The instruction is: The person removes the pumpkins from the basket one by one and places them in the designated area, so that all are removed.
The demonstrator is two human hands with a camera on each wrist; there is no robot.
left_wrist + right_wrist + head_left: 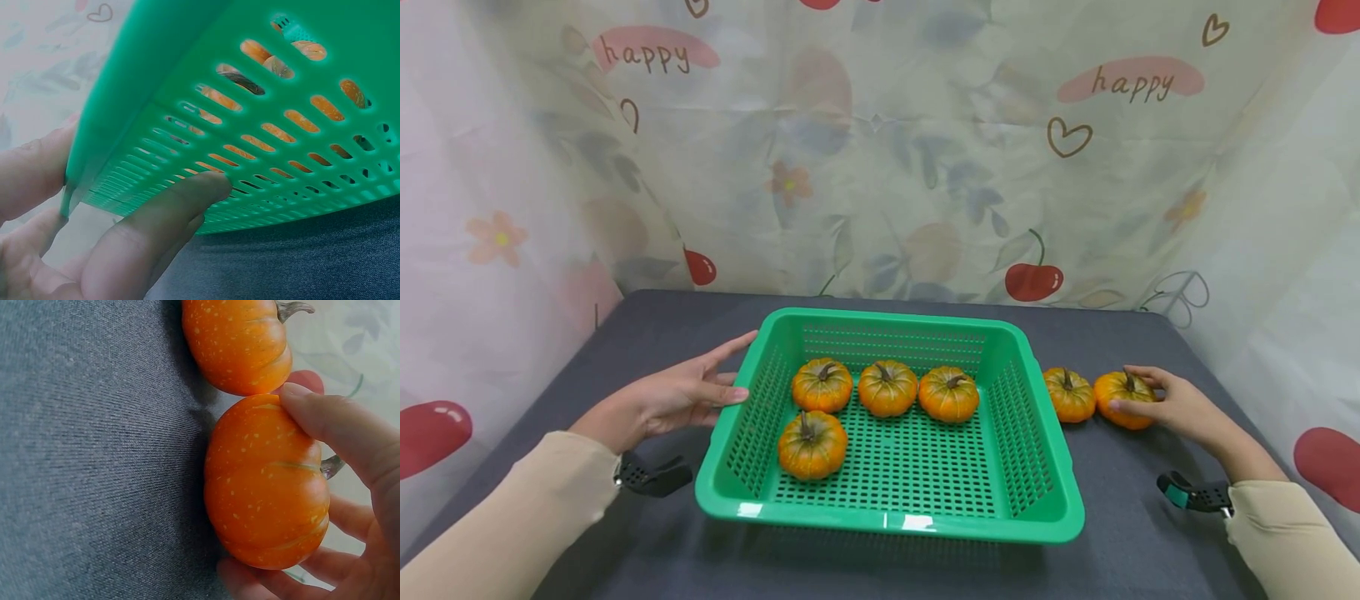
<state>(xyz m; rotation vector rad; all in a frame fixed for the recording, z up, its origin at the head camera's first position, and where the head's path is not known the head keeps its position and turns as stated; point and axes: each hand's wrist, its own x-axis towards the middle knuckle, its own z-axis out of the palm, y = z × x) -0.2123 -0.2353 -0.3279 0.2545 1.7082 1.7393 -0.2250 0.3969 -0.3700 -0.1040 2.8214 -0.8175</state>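
Observation:
A green perforated plastic basket holds several small orange pumpkins: a row of three toward its back, the middle pumpkin among them, and another pumpkin in front at the left. My left hand rests against the basket's left side, its fingers fairly straight; in the left wrist view the thumb touches the slotted outer wall. To the right of the basket, my right hand grips a pumpkin on the table, thumb on one side and fingers on the other. Beside it sits one more pumpkin, close to the basket's right wall.
Dark grey cloth covers the table. A patterned curtain with printed cherries and flowers hangs behind and at both sides. Each wrist wears a black strap, the left strap hanging near the basket's left wall.

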